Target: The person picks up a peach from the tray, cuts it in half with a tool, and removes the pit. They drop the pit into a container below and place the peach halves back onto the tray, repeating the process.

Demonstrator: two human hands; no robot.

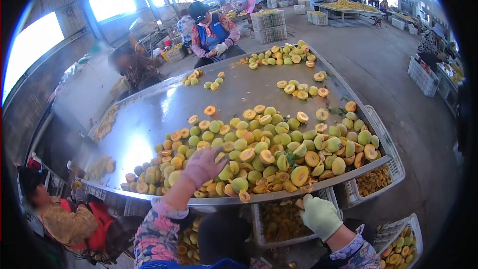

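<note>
My left hand [203, 167], in a pinkish glove, reaches over the near edge of a metal table [149, 104] and rests on a heap of halved yellow-green fruit [259, 144]. Its fingers are spread, and nothing shows held in them. My right hand [321, 216], in a pale green glove, is just outside the table's near edge, above a crate [281, 221] of brownish fruit pieces. Its fingers are closed on a small brownish thing [300, 203] that I cannot make out.
Crates stand under the right corner [396, 162] and at the lower right [418, 234]. A person in a blue vest [214, 35] sits across the table; another in a red vest [74, 219] sits at the left. Smaller fruit piles lie at the far end.
</note>
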